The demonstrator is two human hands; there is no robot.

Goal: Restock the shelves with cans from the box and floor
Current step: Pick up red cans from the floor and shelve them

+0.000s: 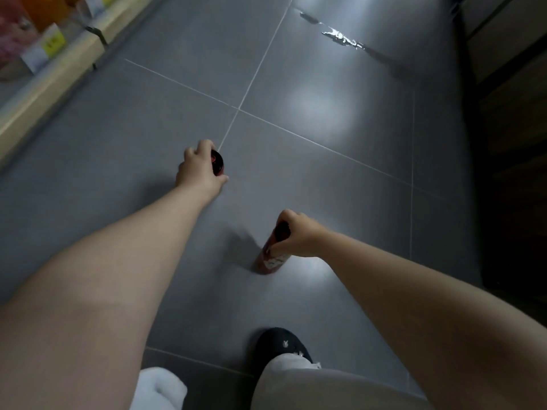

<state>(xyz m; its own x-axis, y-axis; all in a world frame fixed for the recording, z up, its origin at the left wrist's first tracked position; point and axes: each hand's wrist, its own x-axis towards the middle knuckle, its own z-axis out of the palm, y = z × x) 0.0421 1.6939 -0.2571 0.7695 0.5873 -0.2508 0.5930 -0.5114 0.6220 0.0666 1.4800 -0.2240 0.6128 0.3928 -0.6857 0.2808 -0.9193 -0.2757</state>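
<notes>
On the grey tiled floor [183, 93] of the aisle, you are at the pick-up step: both arms reach low and each grip holds 1 red can. Your left grip [199, 170] is wrapped round the far can [218, 164], whose dark end faces you; I cannot tell whether it rests on the tile or hangs clear of it. Your right grip [297, 236] clasps the near can [270, 257] round its upper part. That can leans, its lower end at or just above the floor beside its shadow, ahead of your dark shoe [284, 344]. No box shows here. The next move, as I judge it, is to raise both cans, straighten up and turn left to the shelf [59, 69], whose pale edge runs along the upper left. It calls for a firm hold on the leaning can, since you have it only near the top. White lettering marks the near can's lower side but is too blurred to read, and the dark print on the yellow price tags [53, 44] on the shelf edge is likewise illegible.
</notes>
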